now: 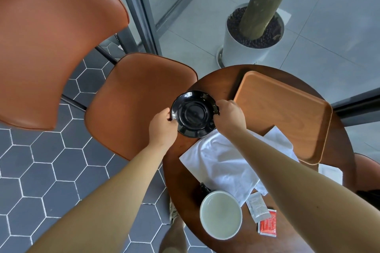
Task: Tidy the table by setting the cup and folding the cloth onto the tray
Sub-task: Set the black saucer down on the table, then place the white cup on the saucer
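Note:
A black saucer [194,113] is at the far left edge of the round wooden table [216,84], gripped on both sides: my left hand [162,127] on its left rim, my right hand [230,114] on its right rim. A white cloth [222,162] lies spread out and rumpled in the middle of the table, partly under my right forearm. The wooden tray [287,109] sits bare at the far right. A white cup [221,214] with pale liquid stands at the near edge, its dark handle behind it.
A grey sachet [257,206] and a red sachet [268,224] lie right of the cup. A white paper [331,173] rests near the tray's near corner. Two brown chairs [139,100] stand left of the table. A white planter [253,35] stands behind glass.

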The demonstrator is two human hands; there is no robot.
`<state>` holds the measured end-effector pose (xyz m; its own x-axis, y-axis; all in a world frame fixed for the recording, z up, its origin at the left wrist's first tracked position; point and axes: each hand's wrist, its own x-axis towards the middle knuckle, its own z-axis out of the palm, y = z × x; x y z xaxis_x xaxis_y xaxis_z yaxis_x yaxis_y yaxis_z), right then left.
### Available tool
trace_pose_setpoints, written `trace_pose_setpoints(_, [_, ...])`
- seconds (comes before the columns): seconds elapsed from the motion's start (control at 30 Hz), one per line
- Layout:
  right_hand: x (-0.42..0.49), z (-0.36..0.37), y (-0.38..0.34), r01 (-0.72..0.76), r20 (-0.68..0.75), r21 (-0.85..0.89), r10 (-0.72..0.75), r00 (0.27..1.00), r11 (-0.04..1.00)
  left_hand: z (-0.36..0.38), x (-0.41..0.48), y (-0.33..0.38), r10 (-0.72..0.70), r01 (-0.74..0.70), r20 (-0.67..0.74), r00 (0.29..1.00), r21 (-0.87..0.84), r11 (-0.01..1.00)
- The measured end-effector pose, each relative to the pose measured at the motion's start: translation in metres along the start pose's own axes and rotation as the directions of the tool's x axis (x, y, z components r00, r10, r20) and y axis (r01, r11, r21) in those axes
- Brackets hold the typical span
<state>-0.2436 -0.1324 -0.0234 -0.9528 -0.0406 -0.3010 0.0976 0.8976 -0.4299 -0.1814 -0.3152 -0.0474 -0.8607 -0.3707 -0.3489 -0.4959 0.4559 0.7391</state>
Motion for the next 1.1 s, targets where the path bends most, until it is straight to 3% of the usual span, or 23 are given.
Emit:
trace_pose_setpoints(0.1, [-0.011,-0.002,0.008,-0.005,-0.019,0.056,0.006,1.000,0.998,-0.004,-0.010,-0.003,-0.002,0.000,0.052,0.999,0.045,0.999])
trace_pose_setpoints(0.23, [-0.039,-0.011,0.018,-0.032,-0.038,0.123,0.037,0.999,0.992,-0.009,-0.039,-0.008,0.118,-0.113,-0.022,0.993,0.166,0.980])
trace_pose_setpoints(0.47, [-0.115,-0.014,0.045,-0.116,-0.016,0.307,0.127,0.992,0.945,0.003,-0.122,-0.024,0.265,-0.347,0.296,0.917,0.270,0.898])
trace_pose_setpoints(0.63, [-0.176,-0.011,0.083,-0.197,0.061,0.307,0.188,0.980,0.931,0.024,-0.172,-0.033,0.133,-0.237,0.344,0.930,0.281,0.930])
trace_pose_setpoints(0.8, [-0.221,0.003,0.117,-0.260,0.192,0.290,0.210,0.959,0.921,0.023,-0.178,-0.034,0.121,-0.213,0.375,0.919,0.216,0.953])
trace_pose_setpoints(0.97, [-0.244,0.025,0.117,-0.242,0.281,0.273,0.164,0.946,0.931,0.016,-0.170,-0.032,0.143,-0.245,0.450,0.881,0.177,0.953])
trace_pose_setpoints(1.1, [-0.246,0.033,0.110,-0.312,0.284,0.390,0.209,0.936,0.866,0.011,-0.157,-0.031,0.162,-0.312,0.484,0.860,0.247,0.917])
